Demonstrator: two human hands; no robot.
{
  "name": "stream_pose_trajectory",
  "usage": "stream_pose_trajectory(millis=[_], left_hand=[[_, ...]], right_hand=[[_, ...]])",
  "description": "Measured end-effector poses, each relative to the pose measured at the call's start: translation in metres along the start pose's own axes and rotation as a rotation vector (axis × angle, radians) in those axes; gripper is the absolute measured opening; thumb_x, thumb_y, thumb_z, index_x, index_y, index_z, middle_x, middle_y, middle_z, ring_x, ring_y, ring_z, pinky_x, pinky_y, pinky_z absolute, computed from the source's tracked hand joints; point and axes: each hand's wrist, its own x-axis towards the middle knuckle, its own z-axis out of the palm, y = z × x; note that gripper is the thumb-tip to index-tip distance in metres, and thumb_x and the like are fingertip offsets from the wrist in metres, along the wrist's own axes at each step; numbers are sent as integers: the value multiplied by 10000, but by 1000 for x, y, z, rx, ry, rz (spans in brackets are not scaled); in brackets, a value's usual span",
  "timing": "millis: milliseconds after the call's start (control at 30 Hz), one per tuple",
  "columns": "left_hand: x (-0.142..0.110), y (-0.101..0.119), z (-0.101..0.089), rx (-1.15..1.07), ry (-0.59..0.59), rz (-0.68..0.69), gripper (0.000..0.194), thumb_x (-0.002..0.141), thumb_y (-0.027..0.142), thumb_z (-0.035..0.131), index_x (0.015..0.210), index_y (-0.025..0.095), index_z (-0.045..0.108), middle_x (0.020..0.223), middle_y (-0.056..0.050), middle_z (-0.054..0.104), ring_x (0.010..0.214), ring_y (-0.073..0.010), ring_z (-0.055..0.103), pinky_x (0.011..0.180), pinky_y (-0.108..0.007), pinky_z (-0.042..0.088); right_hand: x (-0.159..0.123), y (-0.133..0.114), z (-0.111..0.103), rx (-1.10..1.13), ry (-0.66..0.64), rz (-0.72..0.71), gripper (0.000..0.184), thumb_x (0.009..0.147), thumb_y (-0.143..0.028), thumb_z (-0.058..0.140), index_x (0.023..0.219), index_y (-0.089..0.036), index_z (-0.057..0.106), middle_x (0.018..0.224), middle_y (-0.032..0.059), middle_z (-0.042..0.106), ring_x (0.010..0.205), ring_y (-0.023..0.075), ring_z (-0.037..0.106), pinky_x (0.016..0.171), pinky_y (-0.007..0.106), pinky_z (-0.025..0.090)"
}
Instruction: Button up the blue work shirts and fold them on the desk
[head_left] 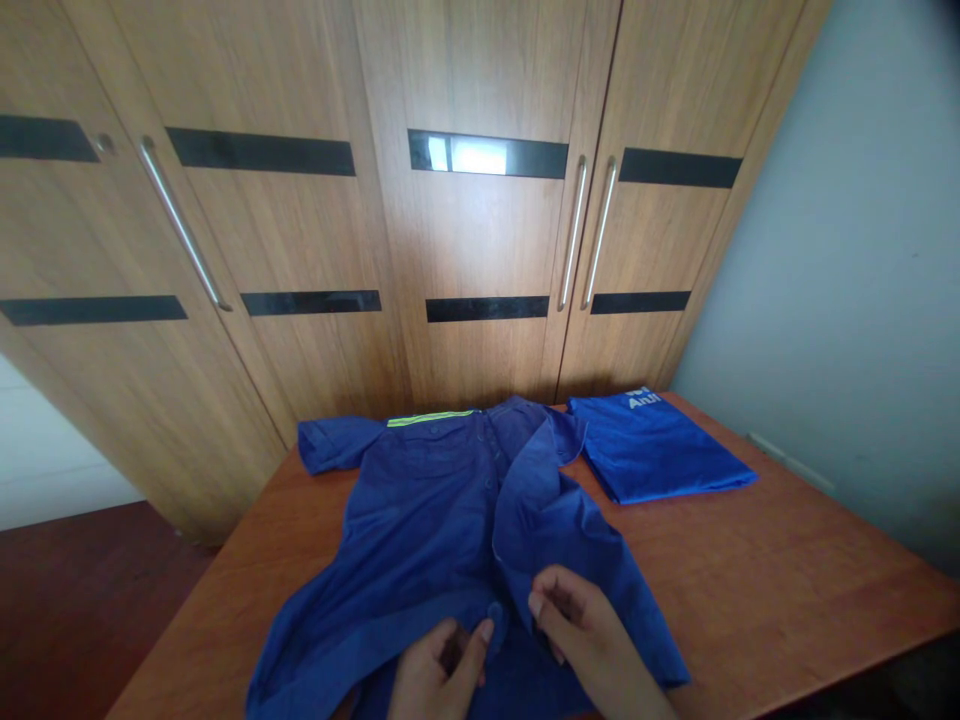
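Blue shirt (420, 510) lies front up on the wooden surface (780, 570), collar end toward the wardrobe (480, 235), hem end toward the person. One short sleeve (337, 443) sticks out at picture left; yellow-green stripe (431, 419) near the top of the same side. Front is at least partly undone: the panel at picture right is bunched, its edge curving away from the button row lower down. Both hands are at the lower front, a small gap between them. Left hand (435, 672) is over the panel at picture left, fingers curled, thumb tip just beside a button (495, 611); grip nearly closed, but can't tell if cloth is pinched in it. Right hand (579, 622) is at the loose edge of the other panel, thumb and index tips close together, other fingers bent; grip nearly closed too, can't confirm cloth between the tips. Folded bright blue cloth (664, 450) with white lettering (643, 399) sits flat on the surface, just beside the shirt at picture right, near the wardrobe. Wardrobe has black strips (261, 152) and metal handles (599, 235), doors closed. Pale wall (840, 260) at far right.
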Motion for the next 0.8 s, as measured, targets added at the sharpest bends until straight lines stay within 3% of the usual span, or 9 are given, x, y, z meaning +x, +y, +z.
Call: stream_pose_trajectory(millis=[133,400,800], left_hand=[[-1,-6,6,27,16,43,545,773,672,461,499,203,501,486,9,523,519,-151,494,545,-243,363],[-1,-14,9,122,161,180,495,818,572,496,497,195,505,489,23,531,509,-137,499,556,-232,373],[0,-16,4,283,123,300,394,843,385,519,508,185,570,486,8,596,488,-133,552,533,-206,409]], right_hand=[[0,2,5,17,-5,-6,233,862,-409,528,769,-196,512,692,-34,455,586,103,408,544,212,349],[-1,-2,8,-112,39,-70,82,776,-230,551,703,-193,548,847,40,627,813,178,583,722,247,439],[-8,-18,19,-301,31,-218,157,684,-42,497,697,-197,521,881,31,625,745,132,594,592,189,422]])
